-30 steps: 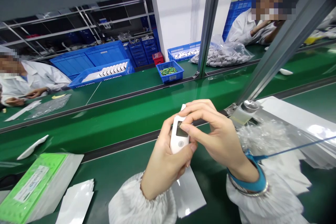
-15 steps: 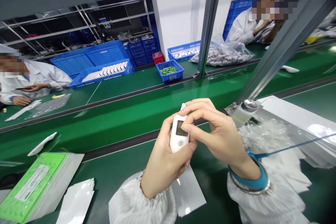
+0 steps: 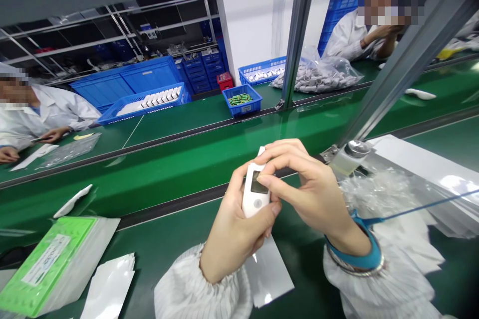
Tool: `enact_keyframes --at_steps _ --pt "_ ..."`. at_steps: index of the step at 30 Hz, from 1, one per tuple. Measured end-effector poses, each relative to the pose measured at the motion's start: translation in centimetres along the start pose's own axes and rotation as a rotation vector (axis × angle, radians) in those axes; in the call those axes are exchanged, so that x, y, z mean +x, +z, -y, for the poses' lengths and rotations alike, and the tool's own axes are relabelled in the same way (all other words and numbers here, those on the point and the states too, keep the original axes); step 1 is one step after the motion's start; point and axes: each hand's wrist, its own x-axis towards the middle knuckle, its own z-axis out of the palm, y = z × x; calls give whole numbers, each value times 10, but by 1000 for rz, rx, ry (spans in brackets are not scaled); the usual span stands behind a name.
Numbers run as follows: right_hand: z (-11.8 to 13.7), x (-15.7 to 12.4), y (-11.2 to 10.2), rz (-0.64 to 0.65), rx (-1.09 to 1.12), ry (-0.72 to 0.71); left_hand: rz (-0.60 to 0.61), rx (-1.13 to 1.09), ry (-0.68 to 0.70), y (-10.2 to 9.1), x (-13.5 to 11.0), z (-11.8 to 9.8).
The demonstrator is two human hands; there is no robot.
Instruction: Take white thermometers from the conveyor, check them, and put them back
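Note:
My left hand (image 3: 234,232) is wrapped round a small white device (image 3: 255,194) with a dark screen and a round button, held upright over the green bench. My right hand (image 3: 309,192) comes in from the right, fingers curled, with thumb and forefinger pinched at the screen's edge. A blue wrist strap (image 3: 357,256) with a blue cord circles my right wrist. A flat white pouch (image 3: 267,276) lies on the bench under my hands.
White devices (image 3: 73,200) ride the green conveyor belt (image 3: 168,169). A green-labelled packet (image 3: 48,261) and white pouches (image 3: 108,289) lie at left. Clear bags (image 3: 385,194) pile at right. Blue bins (image 3: 244,101) and two seated co-workers are across the belt. Metal frame posts (image 3: 295,35) stand ahead.
The white devices on the belt have drifted to the right. My hands and the device have barely moved. The co-worker at left has shifted their hands.

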Motion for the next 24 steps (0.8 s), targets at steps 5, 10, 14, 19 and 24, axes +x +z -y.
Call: enact_keyframes --at_steps 5,10,14,19,24 --pt "0 0 0 -8 -9 -11 67 -29 -13 -6 2 2" --pt "1 0 1 -12 -13 -13 103 -39 -17 -11 5 5" --pt "2 0 1 -15 -23 -30 113 -40 -19 -11 5 5" --pt "1 0 1 -17 -34 -45 105 -44 -13 -10 3 4" --pt "1 0 2 -28 -62 -98 109 -6 3 -12 2 7"
